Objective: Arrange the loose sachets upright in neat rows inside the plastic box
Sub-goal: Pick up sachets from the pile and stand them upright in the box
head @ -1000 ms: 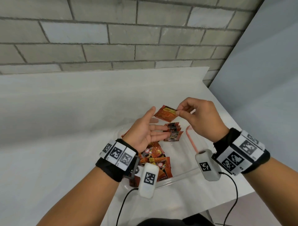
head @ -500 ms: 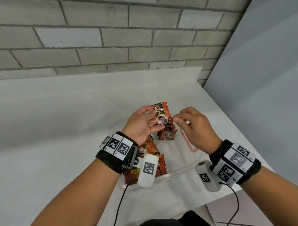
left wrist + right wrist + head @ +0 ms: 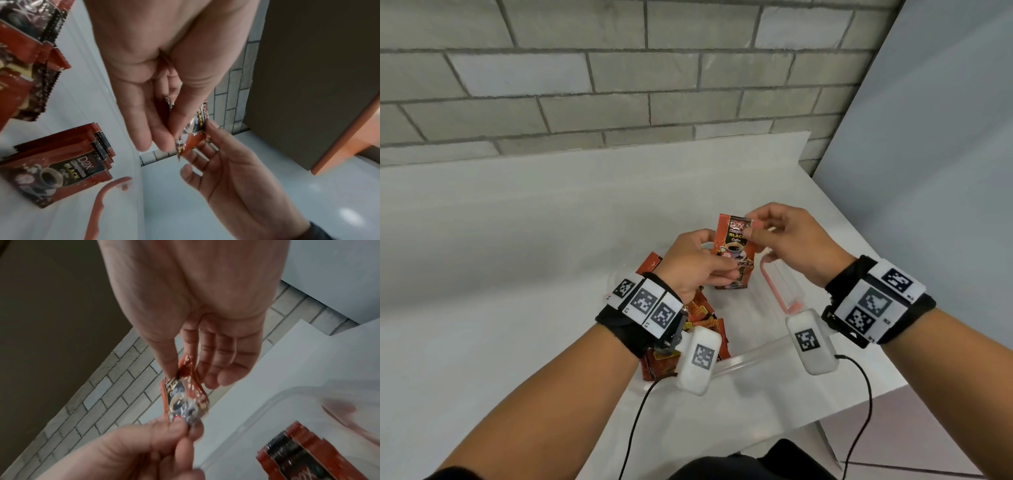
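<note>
An orange-red coffee sachet (image 3: 732, 240) stands upright in the air above the clear plastic box (image 3: 750, 359). My left hand (image 3: 717, 265) pinches its lower edge, and my right hand (image 3: 751, 229) pinches its top corner. Seen from the left wrist, the sachet (image 3: 193, 138) sits between my left fingertips (image 3: 164, 142), and the right hand (image 3: 226, 178) is below it. The right wrist view has the sachet (image 3: 183, 399) hanging from my right thumb and forefinger. A short row of sachets (image 3: 732, 284) stands inside the box, below the held one. Loose sachets (image 3: 702, 315) lie piled under my left wrist.
The box sits near the front right corner of a white table (image 3: 517, 274). A pink latch (image 3: 774, 287) hangs on the box's right wall. A brick wall (image 3: 619, 85) runs behind and a grey panel (image 3: 928, 171) stands at the right.
The sachet went from my right hand into my left and turned upright. My right hand let go, then came back and now pinches its top corner.
</note>
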`<action>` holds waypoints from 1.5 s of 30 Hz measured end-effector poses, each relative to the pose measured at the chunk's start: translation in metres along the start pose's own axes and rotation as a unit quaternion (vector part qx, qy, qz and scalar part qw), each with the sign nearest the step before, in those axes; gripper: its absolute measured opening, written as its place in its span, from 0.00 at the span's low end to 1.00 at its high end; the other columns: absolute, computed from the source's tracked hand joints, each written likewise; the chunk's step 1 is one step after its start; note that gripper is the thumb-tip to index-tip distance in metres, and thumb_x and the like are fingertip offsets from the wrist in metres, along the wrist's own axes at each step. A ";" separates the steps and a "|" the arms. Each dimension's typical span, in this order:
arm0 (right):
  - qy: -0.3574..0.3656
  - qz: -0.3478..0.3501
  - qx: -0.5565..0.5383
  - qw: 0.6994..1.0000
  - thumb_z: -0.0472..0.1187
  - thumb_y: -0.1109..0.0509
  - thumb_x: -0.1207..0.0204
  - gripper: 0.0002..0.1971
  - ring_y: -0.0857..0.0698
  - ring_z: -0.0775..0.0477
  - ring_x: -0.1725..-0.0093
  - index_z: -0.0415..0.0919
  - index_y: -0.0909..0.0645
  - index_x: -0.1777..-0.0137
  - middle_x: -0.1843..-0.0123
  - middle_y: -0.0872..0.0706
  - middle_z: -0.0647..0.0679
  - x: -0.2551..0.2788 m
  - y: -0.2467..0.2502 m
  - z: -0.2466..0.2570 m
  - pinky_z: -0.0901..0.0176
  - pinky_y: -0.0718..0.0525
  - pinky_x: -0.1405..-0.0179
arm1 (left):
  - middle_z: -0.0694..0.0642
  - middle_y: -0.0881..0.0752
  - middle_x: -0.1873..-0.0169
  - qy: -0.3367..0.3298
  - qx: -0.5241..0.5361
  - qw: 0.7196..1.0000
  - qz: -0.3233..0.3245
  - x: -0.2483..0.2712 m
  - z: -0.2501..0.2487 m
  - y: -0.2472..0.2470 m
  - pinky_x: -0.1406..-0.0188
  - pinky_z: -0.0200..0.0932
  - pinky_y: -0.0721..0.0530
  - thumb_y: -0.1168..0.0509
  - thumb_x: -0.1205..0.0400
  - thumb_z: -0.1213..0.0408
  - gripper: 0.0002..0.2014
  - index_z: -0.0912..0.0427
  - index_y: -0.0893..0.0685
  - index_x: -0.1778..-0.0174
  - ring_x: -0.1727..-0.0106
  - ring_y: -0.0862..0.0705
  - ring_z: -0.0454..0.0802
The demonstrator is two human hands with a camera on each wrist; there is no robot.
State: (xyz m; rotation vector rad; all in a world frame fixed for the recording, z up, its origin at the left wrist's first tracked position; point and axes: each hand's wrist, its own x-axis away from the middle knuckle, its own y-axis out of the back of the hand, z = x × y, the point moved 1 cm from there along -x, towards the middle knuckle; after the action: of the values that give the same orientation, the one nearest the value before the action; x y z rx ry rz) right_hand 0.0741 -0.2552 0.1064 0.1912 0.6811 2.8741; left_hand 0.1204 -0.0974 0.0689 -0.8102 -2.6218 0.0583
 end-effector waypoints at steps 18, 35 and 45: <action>0.072 0.106 0.335 0.933 0.38 0.27 0.24 0.03 0.16 0.53 0.58 0.44 0.14 0.52 0.61 0.15 0.57 -0.023 0.022 0.011 0.64 0.19 0.56 | 0.59 0.18 0.55 0.034 -0.049 0.994 -0.095 0.007 -0.011 0.029 0.66 0.48 0.10 0.25 0.25 0.58 0.17 0.57 0.21 0.44 0.68 0.18 0.49; 0.031 0.197 0.553 0.809 0.37 0.32 0.25 0.07 0.19 0.45 0.59 0.47 0.14 0.53 0.57 0.18 0.49 -0.039 -0.033 -0.027 0.61 0.28 0.67 | 0.63 0.12 0.48 0.098 -0.134 0.978 -0.128 0.048 0.021 0.153 0.68 0.45 0.11 0.29 0.21 0.69 0.18 0.50 0.17 0.37 0.48 0.12 0.61; 0.023 0.214 0.586 0.781 0.34 0.31 0.27 0.06 0.19 0.46 0.62 0.47 0.17 0.59 0.60 0.18 0.50 -0.049 -0.039 -0.028 0.66 0.35 0.76 | 0.63 0.11 0.54 0.084 -0.113 0.983 -0.119 0.046 0.032 0.159 0.69 0.45 0.11 0.27 0.23 0.71 0.18 0.50 0.15 0.40 0.57 0.13 0.55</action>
State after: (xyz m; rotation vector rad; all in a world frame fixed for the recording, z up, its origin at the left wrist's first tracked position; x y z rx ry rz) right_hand 0.1233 -0.2428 0.0595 0.4640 2.6113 2.2852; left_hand 0.1585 0.0625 0.0315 -0.5389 -2.5704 -0.3641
